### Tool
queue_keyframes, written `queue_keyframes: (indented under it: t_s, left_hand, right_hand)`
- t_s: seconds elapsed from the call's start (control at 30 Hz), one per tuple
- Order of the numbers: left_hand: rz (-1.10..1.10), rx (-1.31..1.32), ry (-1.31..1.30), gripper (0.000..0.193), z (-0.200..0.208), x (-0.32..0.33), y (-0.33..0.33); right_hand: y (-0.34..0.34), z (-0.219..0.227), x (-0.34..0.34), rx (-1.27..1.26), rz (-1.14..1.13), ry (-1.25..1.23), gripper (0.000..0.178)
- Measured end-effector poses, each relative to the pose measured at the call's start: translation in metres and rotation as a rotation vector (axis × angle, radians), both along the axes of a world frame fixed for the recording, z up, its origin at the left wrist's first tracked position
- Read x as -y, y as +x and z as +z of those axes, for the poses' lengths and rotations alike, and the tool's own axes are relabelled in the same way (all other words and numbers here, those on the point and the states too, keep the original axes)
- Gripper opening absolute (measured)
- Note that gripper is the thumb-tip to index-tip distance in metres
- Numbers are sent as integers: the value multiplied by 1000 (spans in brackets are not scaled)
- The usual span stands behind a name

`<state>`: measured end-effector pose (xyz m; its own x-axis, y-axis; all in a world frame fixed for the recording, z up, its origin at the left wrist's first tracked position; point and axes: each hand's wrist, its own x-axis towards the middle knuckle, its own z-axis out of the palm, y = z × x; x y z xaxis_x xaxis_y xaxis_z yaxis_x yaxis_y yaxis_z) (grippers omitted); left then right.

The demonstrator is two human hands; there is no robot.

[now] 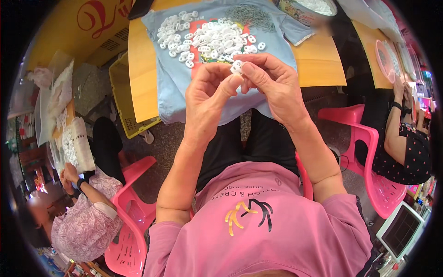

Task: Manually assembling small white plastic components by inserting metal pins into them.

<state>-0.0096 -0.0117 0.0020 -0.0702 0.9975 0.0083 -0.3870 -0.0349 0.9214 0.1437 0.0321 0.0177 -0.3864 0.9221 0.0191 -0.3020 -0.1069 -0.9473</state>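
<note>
My left hand (210, 90) and my right hand (274, 85) meet above the near side of the table. Between their thumbs and fingertips they pinch a small white plastic piece (236, 67), with both hands closed on it. Beyond them lies a heap of white oval two-hole plastic pieces (217, 39), with more scattered to its left. Behind and to the right of that heap spreads a pile of thin grey-green screw-like pieces (251, 17). A light blue shirt (173, 92) lies under both piles and hangs over the table's near edge.
At the far right of the table (323, 64) stands a round container (316, 7) of white pieces. A yellow crate (122, 92) sits on the floor at left. Co-workers sit on pink chairs (131, 217) at both sides, their hands at other tables.
</note>
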Motion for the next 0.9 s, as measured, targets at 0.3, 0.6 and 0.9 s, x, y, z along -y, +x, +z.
queue_keyframes:
  t_s: [0.3, 0.6, 0.9]
  left_hand:
    - [-88, -3, 261, 44, -13, 2, 11]
    - [-7, 84, 324, 34, -25, 11, 17]
    - [13, -62, 260, 23, -24, 13, -14]
  right_hand:
    - [-2, 7, 15, -248, 152, -239, 65]
    - [-17, -5, 35, -368, 90, -287, 74]
    - [-15, -12, 27, -206, 167, -269, 69]
